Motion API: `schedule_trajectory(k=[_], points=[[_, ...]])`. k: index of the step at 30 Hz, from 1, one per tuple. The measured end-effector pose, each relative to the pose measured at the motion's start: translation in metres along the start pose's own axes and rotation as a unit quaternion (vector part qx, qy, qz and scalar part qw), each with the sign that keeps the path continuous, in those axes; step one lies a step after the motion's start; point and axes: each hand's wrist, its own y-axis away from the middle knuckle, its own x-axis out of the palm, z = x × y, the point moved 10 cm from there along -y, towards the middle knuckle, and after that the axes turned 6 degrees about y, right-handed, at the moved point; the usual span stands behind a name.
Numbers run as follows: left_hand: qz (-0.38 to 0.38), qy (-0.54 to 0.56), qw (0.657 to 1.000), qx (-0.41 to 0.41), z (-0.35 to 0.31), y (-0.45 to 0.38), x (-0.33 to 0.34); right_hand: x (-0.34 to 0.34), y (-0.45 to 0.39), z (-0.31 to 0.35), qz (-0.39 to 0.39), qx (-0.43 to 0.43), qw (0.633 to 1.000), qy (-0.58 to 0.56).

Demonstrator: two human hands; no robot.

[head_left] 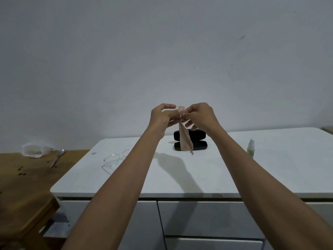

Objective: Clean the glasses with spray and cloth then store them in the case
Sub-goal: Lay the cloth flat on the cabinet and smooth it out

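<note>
While both hands, left hand [162, 117] and right hand [200, 116], pinch the cloth [185, 139] above the table [234, 177], better spread it flat before reaching for the glasses [115, 158].

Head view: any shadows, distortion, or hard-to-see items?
Head view: arms cast a soft shadow on the white table below the cloth; wide-angle bends the table edges; clear-framed glasses nearly vanish against the white; spray bottle looks slightly soft.

White cabinet top [234, 177], wooden table [27, 186], spoon [58, 156], crumpled plastic bag [34, 150]
</note>
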Motion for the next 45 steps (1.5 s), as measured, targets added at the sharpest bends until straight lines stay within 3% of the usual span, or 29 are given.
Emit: schedule_trajectory(k=[6,11,15,22,30,34,41,45], points=[[0.002,-0.001,1.000,0.013,0.004,0.000,-0.002,0.007,-0.003,-0.013,0.037,0.037,0.998,-0.026],[-0.029,-0.088,0.995,0.021,0.003,-0.006,-0.019,-0.005,-0.007,-0.029,0.012,0.067,0.998,0.011],[-0.050,-0.278,0.956,0.083,-0.009,-0.008,-0.033,-0.018,-0.009,-0.039,-0.021,0.056,0.998,-0.015],[-0.008,-0.395,0.910,0.124,-0.008,-0.009,-0.029,-0.025,-0.007,-0.037,-0.017,0.023,0.999,-0.015],[0.023,-0.431,0.895,0.116,0.004,-0.012,-0.020,-0.031,-0.010,-0.049,-0.029,0.025,0.999,0.017],[0.036,-0.400,0.912,0.088,0.017,-0.017,-0.021,-0.031,-0.013,-0.063,-0.018,0.057,0.998,0.031],[0.009,-0.298,0.943,0.149,0.006,-0.026,-0.027,-0.041,-0.019,-0.061,-0.055,0.046,0.997,0.037],[0.026,-0.306,0.942,0.135,0.012,-0.022,-0.029,-0.032,-0.011,-0.065,0.028,0.051,0.998,0.031]])
